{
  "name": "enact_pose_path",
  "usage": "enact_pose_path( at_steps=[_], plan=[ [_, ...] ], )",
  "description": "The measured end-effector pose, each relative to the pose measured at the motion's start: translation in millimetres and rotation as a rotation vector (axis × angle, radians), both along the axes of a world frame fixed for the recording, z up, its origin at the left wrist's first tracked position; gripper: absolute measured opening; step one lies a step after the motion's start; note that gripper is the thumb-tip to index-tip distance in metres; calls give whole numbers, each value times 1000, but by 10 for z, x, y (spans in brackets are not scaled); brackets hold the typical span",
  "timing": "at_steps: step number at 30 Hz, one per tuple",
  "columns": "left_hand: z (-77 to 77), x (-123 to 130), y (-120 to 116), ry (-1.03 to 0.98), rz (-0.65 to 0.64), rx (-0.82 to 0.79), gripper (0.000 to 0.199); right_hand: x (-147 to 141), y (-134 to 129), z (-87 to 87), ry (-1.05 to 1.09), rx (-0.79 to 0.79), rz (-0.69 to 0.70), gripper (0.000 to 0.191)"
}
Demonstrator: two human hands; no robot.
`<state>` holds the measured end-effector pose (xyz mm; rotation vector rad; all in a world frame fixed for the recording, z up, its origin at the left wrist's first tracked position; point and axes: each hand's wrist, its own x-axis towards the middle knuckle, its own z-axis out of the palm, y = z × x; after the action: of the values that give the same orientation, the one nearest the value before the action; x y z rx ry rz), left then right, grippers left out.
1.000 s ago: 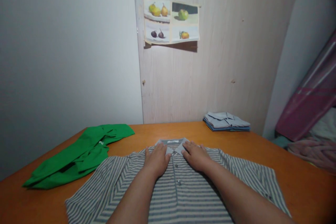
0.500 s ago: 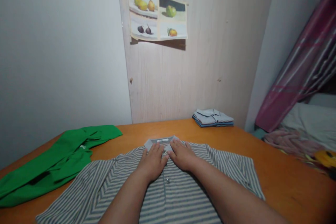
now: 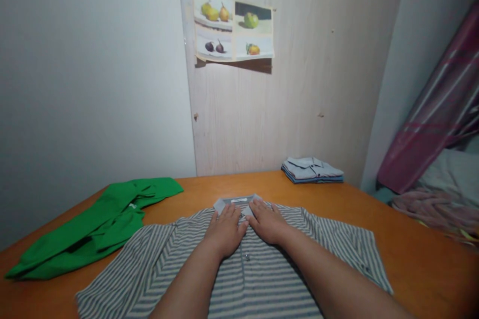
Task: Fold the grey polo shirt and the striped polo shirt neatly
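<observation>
The left hand point(image 3: 225, 232) lies palm down with the fingers extended and slightly parted; no fold of cloth is visibly gripped. The right hand point(image 3: 268, 222) is in a similar flat, open position, fingertips on the collar point(image 3: 219, 205) at its own side; contact beneath both palms is hidden. The thumbs lie near each other at the neck opening. Both hands rest on the upper front of the striped shirt point(image 3: 269, 279), which is positioned front side up on the orange table point(image 3: 228, 185), directly before the person. Status of the shirt, as judged from its layout: spreading is largely complete, with the collar flaps turned outward and both sleeves extended sideways; no sleeve or side is folded inward. Shallow creases remain at the shoulders, and the lower hem is outside the view, so its condition cannot be determined. Beyond the shirt, toward the far right of the tabletop, a stack of folded garments point(image 3: 312, 172) sits squared and compact, in finished form. To the left, a green garment point(image 3: 112, 214) lies loose and rumpled, not in a compact fold, close to the shirt's sleeve.
</observation>
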<state>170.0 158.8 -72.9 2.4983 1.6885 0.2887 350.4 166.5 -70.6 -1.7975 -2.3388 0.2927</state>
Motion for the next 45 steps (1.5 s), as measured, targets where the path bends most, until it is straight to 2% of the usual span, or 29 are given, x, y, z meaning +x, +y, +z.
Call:
enact_pose_path(
  at_steps=[17, 20, 23, 26, 30, 33, 36, 38, 41, 43, 45],
  plan=[
    [-1, 16, -65, -100, 18, -23, 70, 3, 90, -189, -78, 58, -34, 64],
    [47, -57, -70, -164, 41, -20, 71, 4, 104, -221, -93, 72, -36, 66],
    [155, -248, -102, -193, 45, 38, 57, 12, 128, -260, -113, 85, -56, 67],
    [278, -567, -166, -187, 182, 142, 44, 23, 167, -307, -122, 102, -64, 67],
    [399, -1137, -308, -173, 416, 219, 42, 33, 211, -353, -116, 107, -65, 66],
    [435, -1568, -473, -151, 600, 238, 39, 40, 224, -363, -110, 102, -66, 66],
    [399, -1877, -666, -120, 740, 229, 31, 49, 227, -364, -111, 107, -59, 67],
    [341, -1986, -777, -67, 818, 205, 29, 57, 229, -365, -115, 119, -46, 68],
    [252, -2029, -862, -13, 894, 174, 39, 64, 227, -365, -121, 134, -35, 68],
    [220, -2013, -856, -65, 916, 114, 43, 63, 222, -358, -126, 137, -36, 69],
    [211, -1987, -817, -142, 918, 32, 35, 57, 212, -345, -134, 135, -36, 70]
  ],
)
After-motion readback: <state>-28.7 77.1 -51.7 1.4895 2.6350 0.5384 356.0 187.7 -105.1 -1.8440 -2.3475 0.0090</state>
